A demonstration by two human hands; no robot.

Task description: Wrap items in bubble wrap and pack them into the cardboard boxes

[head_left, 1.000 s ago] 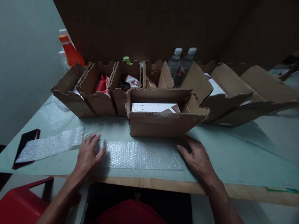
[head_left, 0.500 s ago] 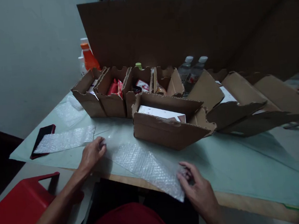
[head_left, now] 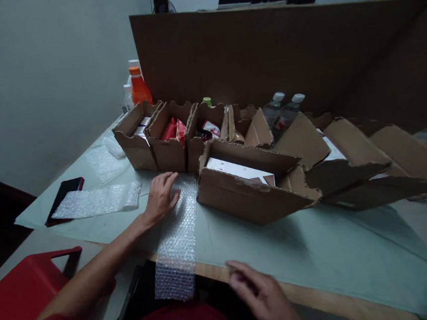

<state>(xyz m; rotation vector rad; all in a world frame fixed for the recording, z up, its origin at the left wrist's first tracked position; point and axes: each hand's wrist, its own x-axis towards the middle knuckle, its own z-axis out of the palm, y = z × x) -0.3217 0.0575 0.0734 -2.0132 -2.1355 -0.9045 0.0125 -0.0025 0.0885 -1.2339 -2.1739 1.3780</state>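
Note:
A strip of bubble wrap (head_left: 179,237) lies lengthwise towards me, its near end hanging over the table's front edge. My left hand (head_left: 160,198) rests at the strip's far left side, fingers stretched out and lying on it. My right hand (head_left: 260,293) is in the air by the table edge, right of the strip and apart from it; it is slightly blurred, fingers parted, holding nothing. Just right of the strip's far end stands a cardboard bin (head_left: 254,196) holding a white box (head_left: 237,170).
Another bubble wrap piece (head_left: 97,201) partly covers a dark phone (head_left: 62,200). Behind stand several cardboard bins, one with red packets (head_left: 173,129). An orange bottle (head_left: 140,89) and clear bottles (head_left: 287,111) stand before a cardboard panel (head_left: 256,51). A red stool (head_left: 26,286) is at left.
The bubble wrap has swung from slanting rightward to pointing towards me. My left hand moved right and away from me. My right hand let go of the strip and moved left and down.

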